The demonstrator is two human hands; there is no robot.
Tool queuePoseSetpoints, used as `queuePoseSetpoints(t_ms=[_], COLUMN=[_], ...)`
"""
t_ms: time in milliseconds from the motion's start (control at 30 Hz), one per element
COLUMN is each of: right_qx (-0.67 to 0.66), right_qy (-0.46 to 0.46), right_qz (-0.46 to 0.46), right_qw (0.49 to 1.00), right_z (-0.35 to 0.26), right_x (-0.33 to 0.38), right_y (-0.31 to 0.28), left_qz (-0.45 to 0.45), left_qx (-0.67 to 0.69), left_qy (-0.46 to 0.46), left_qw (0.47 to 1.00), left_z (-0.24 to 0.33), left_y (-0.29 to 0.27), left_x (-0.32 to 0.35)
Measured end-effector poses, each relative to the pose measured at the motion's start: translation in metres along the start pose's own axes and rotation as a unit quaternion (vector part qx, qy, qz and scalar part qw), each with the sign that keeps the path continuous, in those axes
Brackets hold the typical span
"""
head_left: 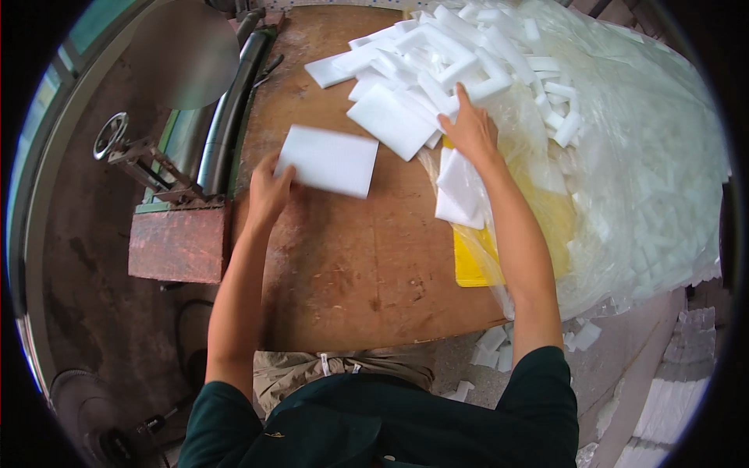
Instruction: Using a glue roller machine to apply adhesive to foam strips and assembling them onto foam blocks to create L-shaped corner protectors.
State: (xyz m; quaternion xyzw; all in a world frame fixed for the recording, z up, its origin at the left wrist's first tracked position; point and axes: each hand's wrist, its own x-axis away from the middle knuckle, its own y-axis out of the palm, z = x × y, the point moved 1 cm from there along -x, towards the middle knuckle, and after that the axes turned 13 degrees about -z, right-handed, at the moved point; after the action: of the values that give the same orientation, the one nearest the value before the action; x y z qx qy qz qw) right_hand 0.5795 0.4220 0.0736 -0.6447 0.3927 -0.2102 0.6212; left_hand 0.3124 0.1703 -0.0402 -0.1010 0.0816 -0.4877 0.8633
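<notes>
My left hand (271, 189) grips a white rectangular foam sheet (331, 160) by its left edge, thumb on top. The sheet is a little blurred and held over the brown wooden table (335, 265). Farther right, my right hand (473, 131) reaches to the near edge of a heap of white foam pieces (441, 51), with index finger and thumb stretched apart. Some pieces there are L-shaped or frame-like. A flat foam sheet (394, 121) lies just left of that hand. Below the wrist, more foam (459, 191) rests on clear film over a yellow bag (470, 261).
A large clear plastic bag (624, 156) full of foam pieces covers the table's right side. Along the left edge stands a machine with metal rollers (226, 117), a handwheel (111, 136) and a reddish block (178, 243). Foam scraps (491, 343) litter the floor at the right.
</notes>
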Motion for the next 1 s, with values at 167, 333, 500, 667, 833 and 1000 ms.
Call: queuePoseSetpoints(t_ms=[167,333,500,667,833,1000], right_qx=[0.070,0.089,0.052,-0.024,-0.031,-0.104], right_qy=[0.118,0.069,-0.324,-0.496,-0.537,-0.519], right_qz=[-0.085,0.067,-0.031,-0.064,-0.063,-0.082], right_qw=[0.987,0.991,0.944,0.865,0.841,0.844], right_z=[0.035,0.010,-0.052,-0.129,-0.162,-0.196], right_x=[-0.023,0.074,0.170,0.203,0.199,0.190], right_y=[0.002,-0.043,-0.032,-0.028,-0.016,-0.010], left_qz=[0.024,0.094,0.071,-0.011,-0.007,0.012], left_qx=[-0.189,-0.309,-0.262,-0.346,-0.352,-0.347], left_qy=[-0.073,-0.097,0.034,0.020,-0.037,-0.033], left_qw=[0.979,0.942,0.962,0.938,0.935,0.937], left_z=[-0.017,0.046,0.115,0.113,0.098,0.068], left_y=[-0.025,-0.032,-0.039,-0.057,-0.086,-0.149], left_x=[0.138,0.200,0.195,0.203,0.232,0.239])
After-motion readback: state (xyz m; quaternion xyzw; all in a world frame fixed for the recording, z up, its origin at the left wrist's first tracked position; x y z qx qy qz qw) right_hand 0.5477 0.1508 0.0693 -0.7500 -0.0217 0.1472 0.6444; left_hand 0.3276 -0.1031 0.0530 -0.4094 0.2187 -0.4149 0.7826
